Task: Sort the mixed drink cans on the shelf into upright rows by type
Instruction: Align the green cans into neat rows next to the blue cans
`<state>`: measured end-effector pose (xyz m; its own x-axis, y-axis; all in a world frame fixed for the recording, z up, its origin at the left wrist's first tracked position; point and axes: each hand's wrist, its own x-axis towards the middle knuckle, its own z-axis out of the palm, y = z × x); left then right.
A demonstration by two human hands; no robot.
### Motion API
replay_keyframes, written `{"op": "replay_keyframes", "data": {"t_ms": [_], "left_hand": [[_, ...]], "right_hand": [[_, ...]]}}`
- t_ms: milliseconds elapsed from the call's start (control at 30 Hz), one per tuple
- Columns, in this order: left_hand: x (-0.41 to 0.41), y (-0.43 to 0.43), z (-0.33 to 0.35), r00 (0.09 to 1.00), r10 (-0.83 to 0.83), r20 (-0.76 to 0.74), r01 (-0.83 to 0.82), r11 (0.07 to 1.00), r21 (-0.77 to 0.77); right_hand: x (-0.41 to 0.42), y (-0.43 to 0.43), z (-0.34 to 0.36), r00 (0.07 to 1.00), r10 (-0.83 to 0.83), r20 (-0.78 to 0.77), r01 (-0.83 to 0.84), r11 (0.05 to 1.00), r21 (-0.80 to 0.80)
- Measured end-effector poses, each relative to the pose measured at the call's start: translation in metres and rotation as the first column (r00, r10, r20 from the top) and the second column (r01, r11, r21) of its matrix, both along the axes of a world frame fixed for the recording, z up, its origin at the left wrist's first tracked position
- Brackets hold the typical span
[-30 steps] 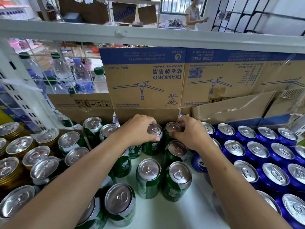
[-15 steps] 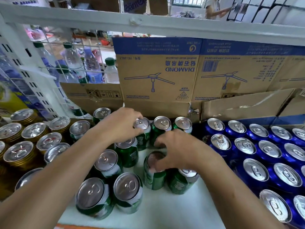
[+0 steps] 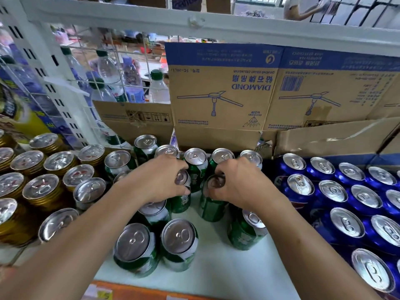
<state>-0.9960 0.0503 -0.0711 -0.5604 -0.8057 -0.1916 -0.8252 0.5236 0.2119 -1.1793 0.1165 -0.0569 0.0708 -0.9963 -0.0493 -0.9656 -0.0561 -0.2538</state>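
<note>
Green cans stand upright in the middle of the white shelf (image 3: 216, 267). My left hand (image 3: 155, 180) grips the top of one green can (image 3: 183, 200) in the second row. My right hand (image 3: 242, 182) grips the rim of another green can (image 3: 211, 204) just to its right. Behind them a back row of green cans (image 3: 195, 158) lines the cardboard. Two green cans (image 3: 178, 243) stand near the front edge, and one more (image 3: 246, 232) sits under my right wrist. Gold cans (image 3: 41, 189) fill the left, blue cans (image 3: 346, 213) the right.
Cardboard boxes (image 3: 220, 100) stand upside down along the back of the shelf. Water bottles (image 3: 108, 79) show behind a white wire grid at the back left. A white shelf beam (image 3: 194, 20) runs overhead. A person stands far off at the top right.
My left hand drew back from the back-row can to a can in the second row. My right hand now holds its can by the rim further back. The camera moved closer.
</note>
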Motion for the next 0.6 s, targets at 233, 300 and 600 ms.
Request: {"op": "replay_keyframes", "data": {"t_ms": [233,300,600], "left_hand": [[0.004,-0.003,0.0,0.997,0.027,-0.079,-0.025,0.999,0.023],[0.004,-0.004,0.0,0.996,0.026,-0.091,-0.024,1.0,0.02],[0.005,-0.005,-0.004,0.995,0.024,-0.096,-0.022,1.0,0.019]], "right_hand": [[-0.001,-0.002,0.003,0.993,0.076,0.087,-0.084,0.992,0.095],[-0.001,-0.001,0.005,0.994,0.071,0.086,-0.078,0.994,0.077],[0.011,-0.003,0.0,0.995,-0.035,-0.094,0.035,0.999,-0.001]]}}
